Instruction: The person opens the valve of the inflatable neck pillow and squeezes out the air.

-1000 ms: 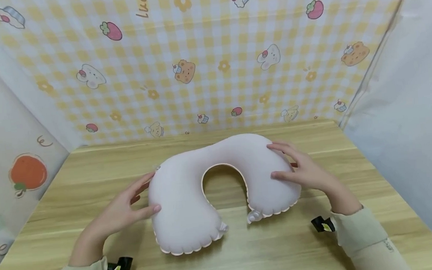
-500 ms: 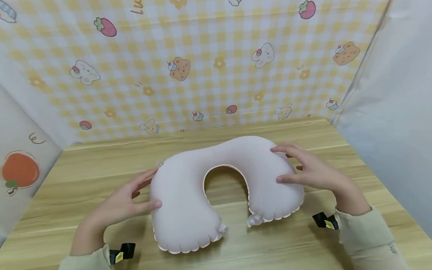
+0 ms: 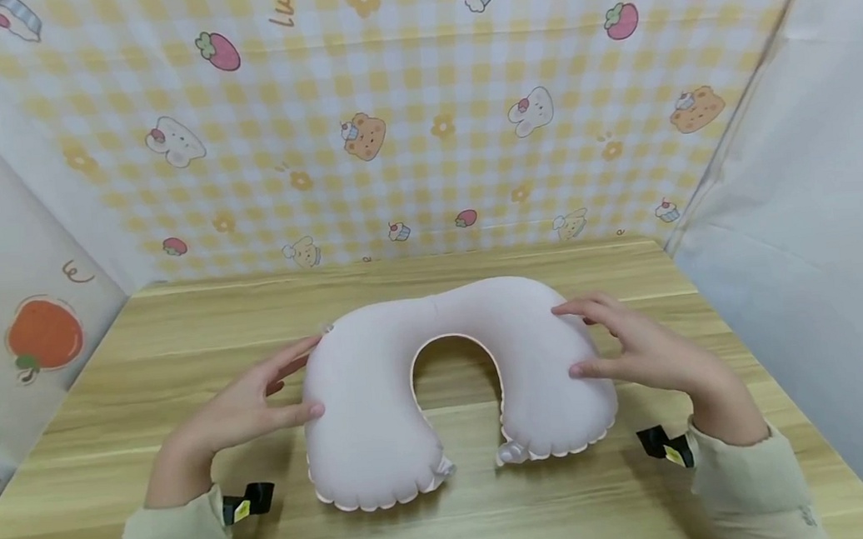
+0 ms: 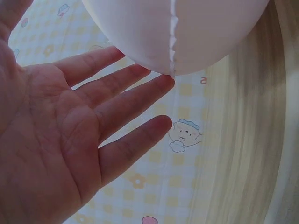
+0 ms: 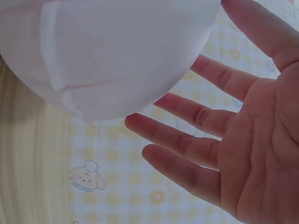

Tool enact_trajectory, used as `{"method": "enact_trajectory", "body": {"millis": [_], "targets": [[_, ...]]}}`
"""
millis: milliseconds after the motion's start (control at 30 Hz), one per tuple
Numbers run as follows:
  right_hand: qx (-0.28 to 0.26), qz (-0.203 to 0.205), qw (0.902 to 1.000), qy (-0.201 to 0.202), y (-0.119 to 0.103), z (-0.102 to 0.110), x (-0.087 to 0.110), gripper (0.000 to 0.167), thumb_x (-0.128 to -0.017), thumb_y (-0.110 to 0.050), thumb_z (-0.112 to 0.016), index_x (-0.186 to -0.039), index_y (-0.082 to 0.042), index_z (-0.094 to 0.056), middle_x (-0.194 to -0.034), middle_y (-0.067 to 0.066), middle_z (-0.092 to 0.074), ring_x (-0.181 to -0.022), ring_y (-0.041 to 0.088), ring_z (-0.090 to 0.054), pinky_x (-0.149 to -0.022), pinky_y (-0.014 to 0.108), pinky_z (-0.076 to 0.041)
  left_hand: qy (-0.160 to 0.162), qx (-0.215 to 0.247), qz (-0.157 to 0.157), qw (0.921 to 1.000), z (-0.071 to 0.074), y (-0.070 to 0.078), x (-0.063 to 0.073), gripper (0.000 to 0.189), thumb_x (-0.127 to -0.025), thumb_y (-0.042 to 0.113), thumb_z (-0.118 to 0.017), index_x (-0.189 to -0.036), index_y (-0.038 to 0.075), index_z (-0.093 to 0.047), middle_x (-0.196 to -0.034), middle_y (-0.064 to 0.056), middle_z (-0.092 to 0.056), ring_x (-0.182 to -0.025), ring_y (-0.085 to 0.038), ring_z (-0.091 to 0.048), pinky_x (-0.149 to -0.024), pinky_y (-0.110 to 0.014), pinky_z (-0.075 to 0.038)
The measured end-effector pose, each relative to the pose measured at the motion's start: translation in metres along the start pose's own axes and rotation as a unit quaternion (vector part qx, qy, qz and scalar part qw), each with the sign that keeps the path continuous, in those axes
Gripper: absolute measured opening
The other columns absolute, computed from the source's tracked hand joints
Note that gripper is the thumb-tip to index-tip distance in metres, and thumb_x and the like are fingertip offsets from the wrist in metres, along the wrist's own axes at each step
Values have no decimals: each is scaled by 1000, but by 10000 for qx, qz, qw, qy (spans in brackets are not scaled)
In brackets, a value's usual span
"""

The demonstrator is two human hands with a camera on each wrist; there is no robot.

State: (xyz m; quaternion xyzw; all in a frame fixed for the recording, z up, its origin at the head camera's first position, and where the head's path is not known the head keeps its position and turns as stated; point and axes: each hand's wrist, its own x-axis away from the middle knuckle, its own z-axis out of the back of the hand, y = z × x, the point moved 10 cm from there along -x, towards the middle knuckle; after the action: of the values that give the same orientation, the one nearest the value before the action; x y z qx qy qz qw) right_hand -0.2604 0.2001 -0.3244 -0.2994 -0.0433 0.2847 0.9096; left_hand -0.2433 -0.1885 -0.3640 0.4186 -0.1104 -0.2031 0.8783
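A pale pink inflated U-shaped neck pillow [image 3: 368,391] lies on the wooden table, its opening toward the person. Scalloped seams edge both ends, and a clear valve [image 3: 514,451] shows at the inner tip of the right end. Against its left side, the left hand [image 3: 241,404] rests its thumb and fingertips, the fingers spread and nearly straight. On the opposite side the right hand [image 3: 651,350] touches the pillow with thumb and index fingertip. Both wrist views show long, outstretched fingers [image 4: 135,105] at the pillow's rounded edge, with the palms off it.
Wood-grain tabletop [image 3: 464,518] extends around the pillow. A yellow checked backdrop [image 3: 418,78] stands at the rear, with pale side panels [image 3: 809,193] left and right. A black strap piece [image 3: 665,447] sticks out from each sleeve cuff.
The pillow has turned slightly, its right end coming nearer the person and a little rightward. The right hand has moved along with it; the left hand stays nearly in place.
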Motion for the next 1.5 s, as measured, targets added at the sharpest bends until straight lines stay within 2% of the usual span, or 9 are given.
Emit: {"method": "enact_trajectory", "body": {"millis": [167,400,733,900,1067,1167,1300,1500], "targets": [[59,-99,9999,-25,2,1,3,65,-85,-33,-79,-142,-20,-50,-138,9,-49,-121,35,-53,-89,52,-52,-14,123,-111,9999,-4,0,-6,80,-91,26,-72,-158,19,-28,-162,-14,-29,-145,-47,-32,-105,-75,-30],[176,-154,9997,-43,2,0,1,65,-86,-36,-77,-143,-21,-49,-140,9,-50,-122,34,-54,-91,55,-51,16,208,-141,9997,-4,1,-5,76,-93,23,-69,-158,19,-28,-162,-16,-30,-144,-50,-31,-104,-77,-28],[246,9,9997,-12,-4,6,-1,60,-91,-31,-73,-144,-18,-49,-144,12,-49,-131,36,-50,-99,60,-47,125,114,-210,9996,2,5,-4,75,-93,23,-69,-157,18,-30,-161,-16,-31,-143,-49,-33,-104,-77,-29],[188,46,9998,48,-2,8,0,56,-92,-28,-71,-143,-17,-50,-144,11,-52,-133,35,-49,-102,61,-44,193,-22,-122,9997,7,2,-2,69,-94,24,-69,-154,16,-36,-160,-14,-35,-143,-47,-34,-102,-76,-31],[-1,63,10000,65,1,13,-3,54,-94,-23,-69,-144,-13,-50,-146,13,-52,-137,37,-45,-105,63,-40,413,-114,103,9990,18,-7,3,59,-98,27,-62,-151,12,-41,-156,-17,-40,-141,-49,-35,-101,-75,-33],[-34,76,9999,86,0,19,-9,53,-95,-21,-69,-143,-12,-50,-147,13,-51,-139,39,-43,-107,64,-37,606,-176,121,9979,24,-10,5,54,-101,26,-59,-149,10,-43,-153,-19,-44,-139,-49,-38,-100,-75,-34],[-42,-2,10000,51,-2,26,-20,53,-96,-23,-67,-145,-13,-48,-151,14,-47,-143,41,-37,-107,69,-33,839,-277,-2,9961,30,-10,5,49,-101,24,-58,-147,10,-47,-149,-19,-49,-136,-44,-44,-99,-72,-38],[-147,-24,9999,1,-15,37,-41,56,-97,-24,-65,-148,-14,-44,-155,13,-41,-147,39,-31,-110,71,-28,1219,-324,-184,9918,38,-1,-4,46,-100,19,-60,-144,10,-51,-144,-18,-54,-133,-37,-48,-99,-67,-43]]}}
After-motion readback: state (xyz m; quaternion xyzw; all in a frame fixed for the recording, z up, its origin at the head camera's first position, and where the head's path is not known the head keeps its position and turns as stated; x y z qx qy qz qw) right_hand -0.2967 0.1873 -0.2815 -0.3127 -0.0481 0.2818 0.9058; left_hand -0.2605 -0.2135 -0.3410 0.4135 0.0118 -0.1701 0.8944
